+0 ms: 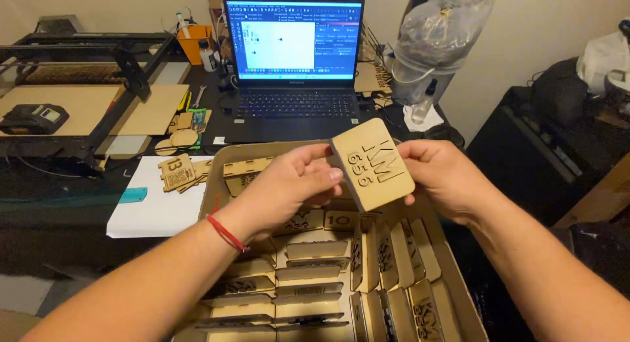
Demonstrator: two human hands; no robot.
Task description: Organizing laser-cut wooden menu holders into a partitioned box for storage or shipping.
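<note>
A small home workshop for laser cutting is showing here: a gantry laser cutter (pixel 85 73) is sitting at the bench's left edge, an open laptop (pixel 293 66) is running beside it, and engraved plywood pieces (pixel 178 171) are lying about.

Both bare forearms reach in from the bottom edge and converge near the middle of the view. The left hand (pixel 289 188) is raised with its back toward the camera, thumb and curled fingers pinched together at the fingertips; a thin red cord circles its wrist. The right hand (pixel 443 178) faces it, fingers folded inward and thumb tucked, clamped in a matching grip close beside the left.
</note>
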